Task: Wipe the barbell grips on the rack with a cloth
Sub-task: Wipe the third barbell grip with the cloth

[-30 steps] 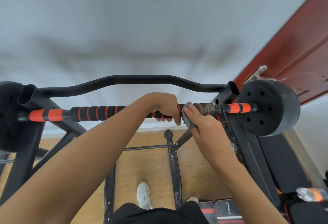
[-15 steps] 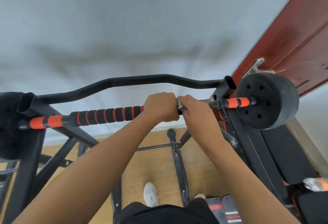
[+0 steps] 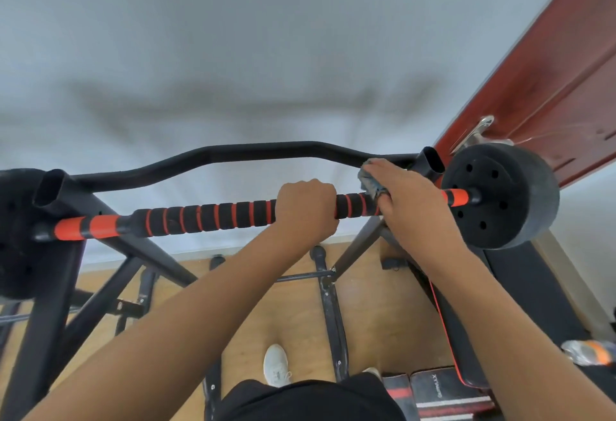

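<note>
The right hand (image 3: 413, 200) grips a grey cloth (image 3: 370, 182) around the right end of the barbell grip (image 3: 206, 217) on the rack (image 3: 233, 154); the left hand (image 3: 305, 209) clenches the middle. Everything leftward looks unwiped, so the job seems unfinished.

Grip (image 3: 206, 217) bare left of left hand (image 3: 305, 207); right hand (image 3: 408, 202) hemmed by weight plate (image 3: 506, 197), rack upright (image 3: 431, 160).

A white sneaker (image 3: 276, 365) is standing on a light wooden floor (image 3: 266, 310). A pale wall (image 3: 233, 54) is filling the upper view, and a dark red door (image 3: 550, 87) (with a metal handle (image 3: 475, 134)) is showing at right.
</note>
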Tool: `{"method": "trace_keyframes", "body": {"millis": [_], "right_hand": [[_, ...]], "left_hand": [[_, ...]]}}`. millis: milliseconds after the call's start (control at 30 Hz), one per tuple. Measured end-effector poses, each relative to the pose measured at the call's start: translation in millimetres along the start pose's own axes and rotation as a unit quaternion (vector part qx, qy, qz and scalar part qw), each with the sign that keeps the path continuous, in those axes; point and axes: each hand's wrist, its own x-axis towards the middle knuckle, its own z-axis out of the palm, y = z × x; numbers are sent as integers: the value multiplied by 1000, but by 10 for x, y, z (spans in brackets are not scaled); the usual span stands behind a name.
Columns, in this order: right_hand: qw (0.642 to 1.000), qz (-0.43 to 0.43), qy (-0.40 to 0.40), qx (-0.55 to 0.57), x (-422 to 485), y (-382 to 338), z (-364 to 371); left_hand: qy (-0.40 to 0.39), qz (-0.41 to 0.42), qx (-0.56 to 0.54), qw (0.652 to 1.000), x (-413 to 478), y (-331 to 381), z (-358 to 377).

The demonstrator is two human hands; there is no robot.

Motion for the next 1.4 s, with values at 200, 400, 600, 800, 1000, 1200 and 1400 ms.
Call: {"method": "trace_keyframes", "body": {"millis": [200,400,600,800,1000,1200,1400], "right_hand": [[974,-40,-152,-160,56,-185,274],[962,-95,-176,-185,-155,-136,122],[991,-41,-123,-43,74,-53,-206],[977,25,-185,-103,238,-263,57],[981,17,-150,-124,-34,-285,228],[973,26,-165,-159,-175,-385,211],[973,26,-196,-117,-27,-182,-78]], "left_hand": [[1,1,4,1000,80,5,46],[-114,-5,-87,990,209,-54,-65],[58,1,-26,998,4,-3,21],[107,27,41,993,-112,-13,207],[-134,18,-60,989,224,-106,-45],[-431,30,-273,860,478,-308,-249],[-81,42,-83,992,150,-119,-57]]}}
